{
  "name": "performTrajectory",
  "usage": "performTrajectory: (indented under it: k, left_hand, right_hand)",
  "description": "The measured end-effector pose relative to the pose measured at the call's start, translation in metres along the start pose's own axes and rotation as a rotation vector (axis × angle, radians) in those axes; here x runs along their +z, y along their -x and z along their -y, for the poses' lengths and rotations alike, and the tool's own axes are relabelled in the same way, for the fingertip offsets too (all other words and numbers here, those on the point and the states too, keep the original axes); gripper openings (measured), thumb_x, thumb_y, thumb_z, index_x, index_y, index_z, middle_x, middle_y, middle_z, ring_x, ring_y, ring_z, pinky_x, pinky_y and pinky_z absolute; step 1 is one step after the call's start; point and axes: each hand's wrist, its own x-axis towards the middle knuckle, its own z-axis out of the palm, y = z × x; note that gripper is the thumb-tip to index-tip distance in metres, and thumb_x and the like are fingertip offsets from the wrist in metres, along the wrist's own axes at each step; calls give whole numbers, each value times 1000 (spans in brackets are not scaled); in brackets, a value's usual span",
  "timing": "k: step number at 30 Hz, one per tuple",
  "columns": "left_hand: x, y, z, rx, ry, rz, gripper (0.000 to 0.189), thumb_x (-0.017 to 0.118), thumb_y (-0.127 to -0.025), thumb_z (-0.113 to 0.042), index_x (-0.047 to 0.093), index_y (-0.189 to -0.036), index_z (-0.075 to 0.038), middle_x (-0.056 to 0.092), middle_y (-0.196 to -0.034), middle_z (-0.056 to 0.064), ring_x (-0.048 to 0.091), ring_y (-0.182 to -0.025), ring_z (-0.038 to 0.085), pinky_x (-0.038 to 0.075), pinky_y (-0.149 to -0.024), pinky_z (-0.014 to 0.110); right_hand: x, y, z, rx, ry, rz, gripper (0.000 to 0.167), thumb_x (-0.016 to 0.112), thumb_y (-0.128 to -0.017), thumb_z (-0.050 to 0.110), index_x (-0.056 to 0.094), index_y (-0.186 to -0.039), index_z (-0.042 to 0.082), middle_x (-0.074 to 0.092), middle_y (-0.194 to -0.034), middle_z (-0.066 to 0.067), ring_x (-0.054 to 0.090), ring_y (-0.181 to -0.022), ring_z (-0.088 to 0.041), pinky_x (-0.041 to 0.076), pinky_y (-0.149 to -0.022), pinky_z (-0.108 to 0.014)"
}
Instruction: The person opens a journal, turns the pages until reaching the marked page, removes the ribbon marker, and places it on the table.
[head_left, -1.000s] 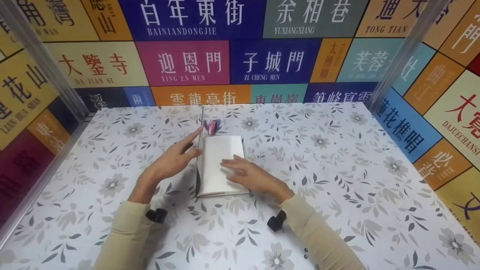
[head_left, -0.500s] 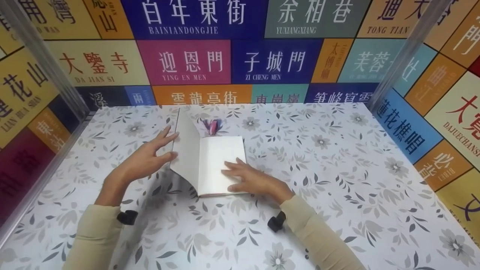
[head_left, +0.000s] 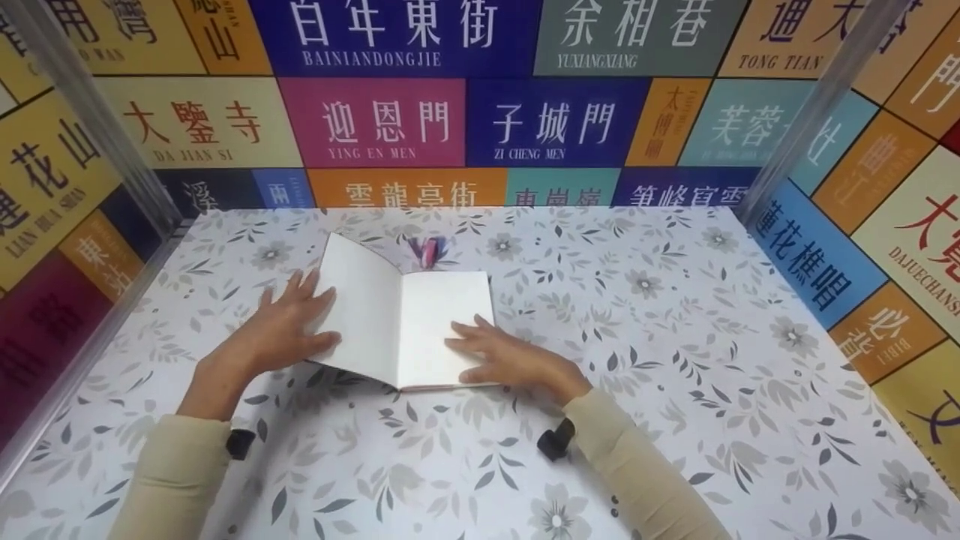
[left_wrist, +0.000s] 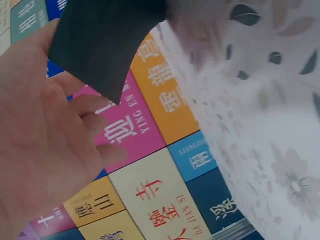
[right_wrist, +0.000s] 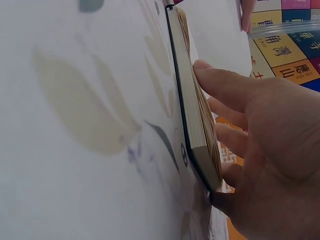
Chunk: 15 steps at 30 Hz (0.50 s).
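A book [head_left: 444,322] with blank white pages lies on the patterned tabletop, its front cover [head_left: 364,311] raised to the left at a slant. My left hand [head_left: 281,330] touches the outer edge of that cover with spread, fairly straight fingers. The cover's outer side looks dark green [left_wrist: 107,45] in the left wrist view. On the lower right of the white page rests my right hand [head_left: 514,356], fingers extended. The right wrist view shows its thumb [right_wrist: 220,77] along the book's thick page block [right_wrist: 187,90].
A small pink and purple tassel-like thing [head_left: 428,252] lies just beyond the book's top edge. Colourful panels with Chinese lettering [head_left: 375,124] stand behind the table and at both sides. The table cover [head_left: 660,420] has grey flowers and leaves. Clear posts [head_left: 802,112] stand at the back corners.
The cover has swung from upright over to the left, with my left hand moving left and down along with it. My right hand has stayed on the page.
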Motion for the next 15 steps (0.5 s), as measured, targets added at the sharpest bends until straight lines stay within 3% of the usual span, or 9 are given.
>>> performTrajectory:
  k: [3,7,15]
  left_hand:
    - [10,-2,-1,-3,-83,-7,72,59,-98,-36,31,-156,-2,3,-165,30,-5,-153,49,-13,-117,73]
    - [27,-10,-6,-38,-160,36,73,56,-99,-40,30,-156,-1,7,-164,32,1,-152,51,-10,-115,77]
    - [56,-30,-16,4,-97,157,74,51,-102,-39,22,-158,1,6,-163,33,7,-150,56,13,-120,71]
  right_hand:
    - [-3,0,-1,-28,25,-3,66,64,-97,39,36,-155,28,11,-170,7,-7,-158,-25,-2,-128,-55]
    - [-4,-1,-2,-79,59,-12,65,64,-97,37,39,-155,22,14,-170,1,-4,-158,-32,0,-127,-57]
    - [-1,-3,-4,-56,70,7,66,63,-97,39,36,-155,26,12,-170,6,-5,-159,-27,-1,-128,-53]
